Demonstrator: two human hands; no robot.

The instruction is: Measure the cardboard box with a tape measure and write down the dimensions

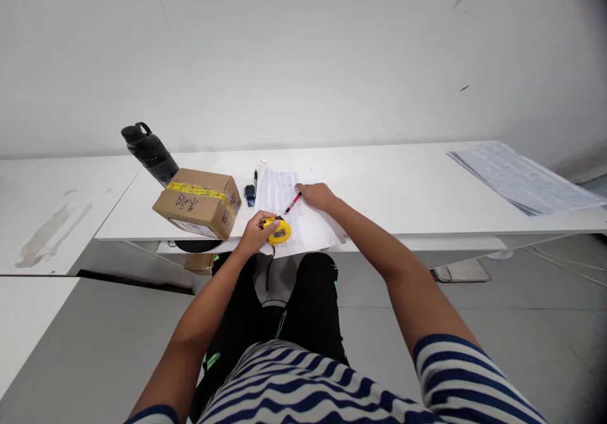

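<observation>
My left hand [258, 231] is closed around a yellow tape measure [281, 232] with a dark label, above the near part of some printed sheets of paper [279, 187]. A black wrist strap [270, 269] hangs from the tape measure past the table edge. Over the right side of the sheets, my right hand [318, 196] has its fingers closed at the upper end of a red and black pen [293, 203]. The pen slants down toward the tape measure. Parts of the fingers are hidden by the back of the hand.
Left of the papers stands a taped cardboard box [190, 206], with a black bottle [150, 152] behind it. A dark watch [249, 193] and a black pen [255, 177] lie beside the sheets. More printed papers [521, 174] lie at the right end of the white table [393, 190].
</observation>
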